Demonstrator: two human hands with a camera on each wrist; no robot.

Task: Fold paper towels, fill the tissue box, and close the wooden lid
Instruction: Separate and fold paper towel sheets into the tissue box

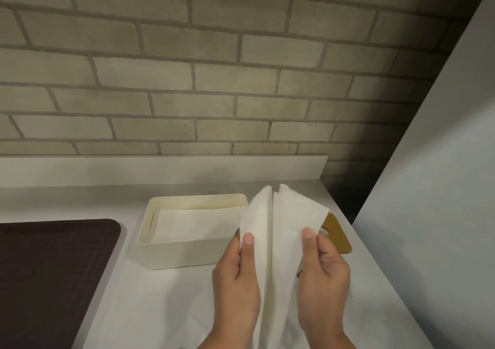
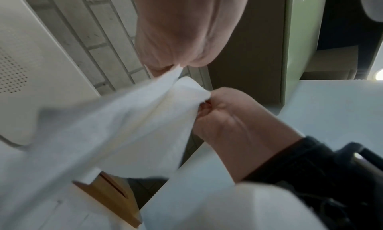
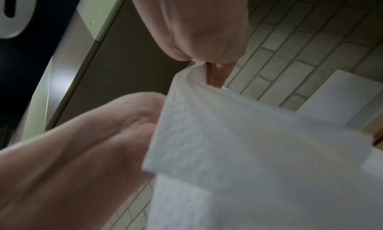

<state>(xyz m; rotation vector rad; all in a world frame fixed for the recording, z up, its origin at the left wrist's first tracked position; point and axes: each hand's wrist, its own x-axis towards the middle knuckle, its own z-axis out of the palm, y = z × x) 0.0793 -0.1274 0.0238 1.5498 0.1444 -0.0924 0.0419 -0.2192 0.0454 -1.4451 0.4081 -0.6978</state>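
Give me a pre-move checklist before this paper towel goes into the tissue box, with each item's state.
1. Left hand pinches the paper towel: ok.
2. Right hand pinches its other half: ok.
3. Towel folded flat: not ok, the two halves still stand apart along the crease.
4. Tissue box open on top: ok.
5. Room left in the box: ok, a folded sheet lies below the rim.
6. Wooden lid within reach: ok, on the counter right of the box, half hidden by the towel.

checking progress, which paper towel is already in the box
The flat folded paper towel lying inside the open tissue box. The other paper towel is held up beside the box, pinched between left hand and right hand.
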